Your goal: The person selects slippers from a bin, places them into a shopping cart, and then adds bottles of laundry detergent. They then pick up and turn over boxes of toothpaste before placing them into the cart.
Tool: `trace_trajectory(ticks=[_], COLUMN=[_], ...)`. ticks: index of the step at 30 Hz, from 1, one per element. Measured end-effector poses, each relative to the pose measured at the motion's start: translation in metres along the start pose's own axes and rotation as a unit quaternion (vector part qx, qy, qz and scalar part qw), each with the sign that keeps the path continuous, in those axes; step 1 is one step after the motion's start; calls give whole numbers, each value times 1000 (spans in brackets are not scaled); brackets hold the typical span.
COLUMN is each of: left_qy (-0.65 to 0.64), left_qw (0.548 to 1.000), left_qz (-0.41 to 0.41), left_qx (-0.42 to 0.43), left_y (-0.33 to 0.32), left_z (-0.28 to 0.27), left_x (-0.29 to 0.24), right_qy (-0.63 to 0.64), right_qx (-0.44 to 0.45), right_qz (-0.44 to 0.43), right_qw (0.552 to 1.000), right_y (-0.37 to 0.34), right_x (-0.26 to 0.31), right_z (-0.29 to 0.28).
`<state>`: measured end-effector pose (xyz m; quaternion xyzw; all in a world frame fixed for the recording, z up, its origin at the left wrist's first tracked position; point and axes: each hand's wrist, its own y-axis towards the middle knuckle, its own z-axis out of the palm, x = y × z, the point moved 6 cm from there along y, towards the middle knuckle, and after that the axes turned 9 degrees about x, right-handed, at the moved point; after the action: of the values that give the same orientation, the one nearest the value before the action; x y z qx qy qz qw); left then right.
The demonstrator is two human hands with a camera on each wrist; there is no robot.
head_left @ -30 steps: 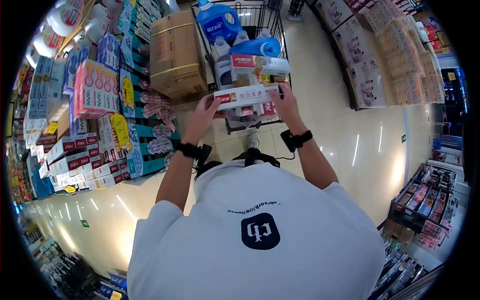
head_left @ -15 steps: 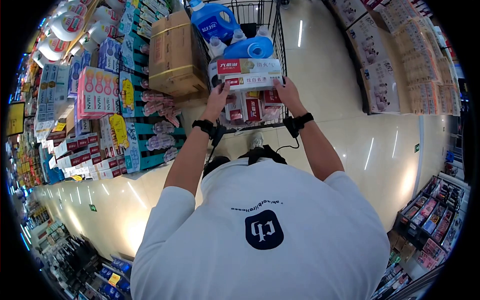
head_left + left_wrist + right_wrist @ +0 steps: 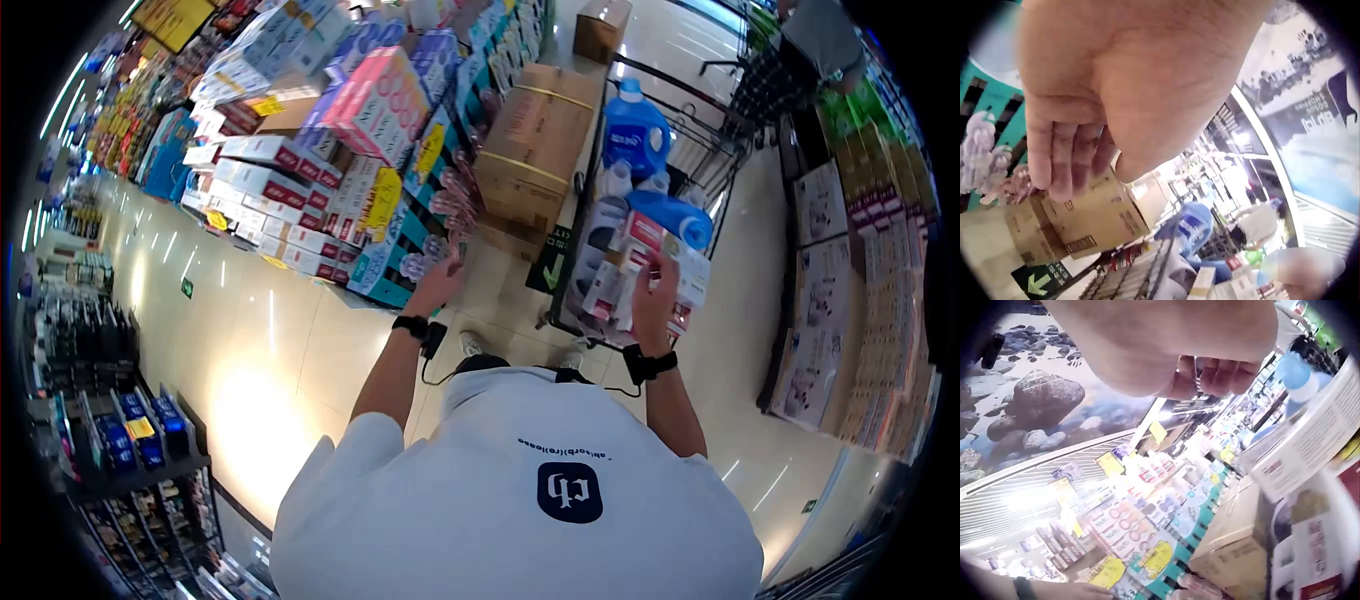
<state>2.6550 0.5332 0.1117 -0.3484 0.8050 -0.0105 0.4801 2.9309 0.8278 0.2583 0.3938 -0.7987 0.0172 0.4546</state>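
My right hand [image 3: 655, 295] hovers over the near end of the shopping cart [image 3: 575, 325], its fingers loosely bent and holding nothing. Close by lie red-and-white toothpaste boxes [image 3: 604, 292], piled in the cart. In the right wrist view, a white toothpaste box [image 3: 1310, 440] stands beside that hand. My left hand [image 3: 437, 285] is in the air left of the cart, near pink-wrapped bottles [image 3: 455, 205] on the teal display. Its fingers [image 3: 1063, 153] hang relaxed around nothing in the left wrist view.
Farther up the cart are an upright blue detergent bottle [image 3: 632, 135] and another lying down [image 3: 672, 215]. A strapped cardboard carton [image 3: 530, 150] stands left of the cart. Stacked toothpaste boxes [image 3: 270, 190] fill the left display; cartons [image 3: 815, 300] line the right side. Another person [image 3: 815, 50] stands beyond.
Both hands have let go of the white toothpaste box, set down on the cart's pile. The left hand has moved away left; the view has turned toward the left shelves.
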Motion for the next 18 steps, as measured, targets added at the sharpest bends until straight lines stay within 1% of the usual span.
trace_trajectory(ticks=[1,2,3,5,7,8,9,11,12,13,15,16,17,18], left_qy=[-51,-104,-110,-98,-123,-141,-145,-185,-188,-184,-184,-219,-253,-230], left_qw=[998,991,990,987,984,981,980,969,968,969,969,959,945,951], left_qz=[-21,-40,-37,-100,-79,-62,-60,-97,-97,-86,-71,-35,0,18], left_qx=[-36,-71,-79,-82,-101,-115,-119,-133,-134,-141,-150,-178,-206,-206], left_y=[-14,-28,-40,-70,-81,-84,-93,-113,-119,-124,-122,-119,-119,-119], left_z=[-19,-37,-51,-79,-86,-87,-92,-108,-116,-124,-132,-138,-145,-153], left_x=[17,30,38,54,117,139,142,145,143,140,141,142,134,126], right_qy=[-1,23,47,36,117,127,125,180,166,164,200,196,223,250], right_qx=[3,34,66,76,128,136,138,195,210,212,263,266,287,311], right_qz=[-10,-8,-4,-30,3,0,-4,28,22,23,7,2,-8,-16], right_qw=[1000,999,997,996,985,983,983,964,963,963,944,944,931,917], right_y=[5,10,15,24,32,35,38,45,48,52,67,77,86,97], right_x=[12,23,32,48,56,65,67,71,79,89,111,121,132,143], right_z=[17,40,62,104,150,170,191,236,252,263,288,296,305,315])
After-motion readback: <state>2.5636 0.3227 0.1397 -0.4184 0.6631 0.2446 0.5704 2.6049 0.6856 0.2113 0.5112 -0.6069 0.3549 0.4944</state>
